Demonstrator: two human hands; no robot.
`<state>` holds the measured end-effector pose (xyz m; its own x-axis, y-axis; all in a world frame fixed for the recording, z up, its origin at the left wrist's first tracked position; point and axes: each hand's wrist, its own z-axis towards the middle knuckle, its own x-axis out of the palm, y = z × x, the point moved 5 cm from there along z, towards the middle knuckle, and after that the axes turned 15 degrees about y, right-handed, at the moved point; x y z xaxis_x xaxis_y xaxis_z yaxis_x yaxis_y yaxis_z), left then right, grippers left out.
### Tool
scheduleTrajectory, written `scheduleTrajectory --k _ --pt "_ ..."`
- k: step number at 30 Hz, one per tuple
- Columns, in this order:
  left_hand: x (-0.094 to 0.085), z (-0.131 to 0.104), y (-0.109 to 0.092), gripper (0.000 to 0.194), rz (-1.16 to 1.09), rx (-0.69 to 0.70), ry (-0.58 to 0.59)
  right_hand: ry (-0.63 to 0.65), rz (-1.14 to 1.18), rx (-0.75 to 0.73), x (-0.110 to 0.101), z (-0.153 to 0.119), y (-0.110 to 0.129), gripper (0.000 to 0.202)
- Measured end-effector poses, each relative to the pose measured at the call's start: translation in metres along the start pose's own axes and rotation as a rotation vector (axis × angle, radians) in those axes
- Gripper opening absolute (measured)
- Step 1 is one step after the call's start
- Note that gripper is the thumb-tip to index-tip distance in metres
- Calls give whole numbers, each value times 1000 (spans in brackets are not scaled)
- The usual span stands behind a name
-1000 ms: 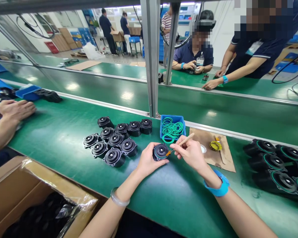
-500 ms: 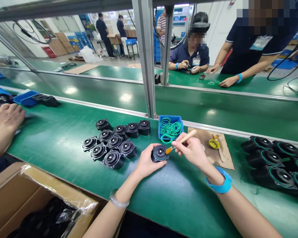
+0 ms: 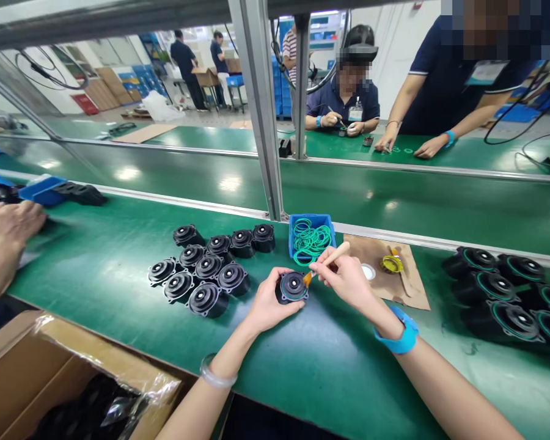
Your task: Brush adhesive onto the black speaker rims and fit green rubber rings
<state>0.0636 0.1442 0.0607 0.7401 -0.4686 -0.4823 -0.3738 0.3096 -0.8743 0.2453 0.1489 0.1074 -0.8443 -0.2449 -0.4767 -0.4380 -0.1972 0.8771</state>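
Observation:
My left hand [image 3: 271, 300] is wrapped round a round black housing [image 3: 294, 285] with small lugs at its edge. Part of a green ring shows along the lower rim of that housing. Between the fingers and thumb of my right hand [image 3: 343, 280] is a paintbrush [image 3: 338, 252] with a pale wooden handle. Its orange-brown bristles touch the right side of the housing's top face, or lie very close to it. Just behind my hands stands a blue bin [image 3: 290, 238] holding many green rubber rings [image 3: 312, 239].
Several black housings [image 3: 208, 266] stand in rows to the left; more with green rings [image 3: 516, 321] stand at right. A cardboard sheet [image 3: 410, 278] carries a yellow pot [image 3: 391, 264] and a white lid. A cardboard box [image 3: 9, 351] sits front left. A co-worker's hand [image 3: 16, 220] is at far left.
The brush has shifted slightly round the housing's rim towards its upper right, its handle tilting a little. My left hand keeps its hold. The whole view has shifted slightly.

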Motion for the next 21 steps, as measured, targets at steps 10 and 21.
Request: scheduleTrajectory --k 10,21 --pt "-1 -7 -13 55 183 215 -161 -113 61 -44 -8 -12 18 36" --pt "-4 -19 -29 40 519 505 -365 -287 33 -157 -4 -21 30 51"
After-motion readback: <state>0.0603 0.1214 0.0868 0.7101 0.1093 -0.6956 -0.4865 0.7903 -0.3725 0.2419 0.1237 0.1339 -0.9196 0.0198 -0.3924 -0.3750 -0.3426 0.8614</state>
